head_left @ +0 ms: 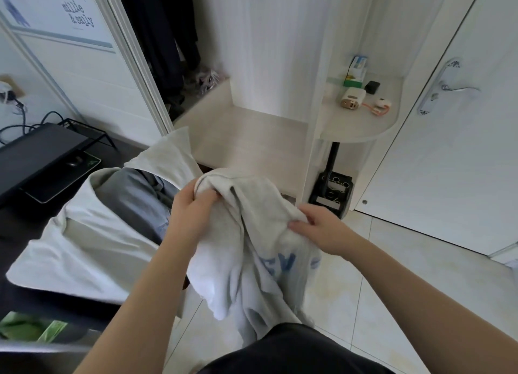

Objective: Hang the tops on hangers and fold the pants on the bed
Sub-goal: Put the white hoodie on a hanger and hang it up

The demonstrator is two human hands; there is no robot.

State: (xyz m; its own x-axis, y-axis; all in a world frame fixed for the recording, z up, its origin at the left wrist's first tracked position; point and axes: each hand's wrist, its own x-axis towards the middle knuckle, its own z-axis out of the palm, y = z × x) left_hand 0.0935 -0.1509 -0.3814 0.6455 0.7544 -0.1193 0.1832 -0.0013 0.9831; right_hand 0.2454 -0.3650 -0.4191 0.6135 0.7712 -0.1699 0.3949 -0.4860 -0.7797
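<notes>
Left hand (193, 205) grips bunched upper part of white top (252, 250); right hand (322, 228) pinches fabric just beside it, hands close together. Top hangs before body over tiled floor (392, 275), blue print showing. Bed (11, 219) at left carries white garment (84, 247), grey garment (137, 199). Open wardrobe (252, 127) holds dark clothes (162, 42). Rounded shelf (364, 127) holds small boxes, gadgets.

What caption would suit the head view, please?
Left hand and right hand grip a white top with blue print.
</notes>
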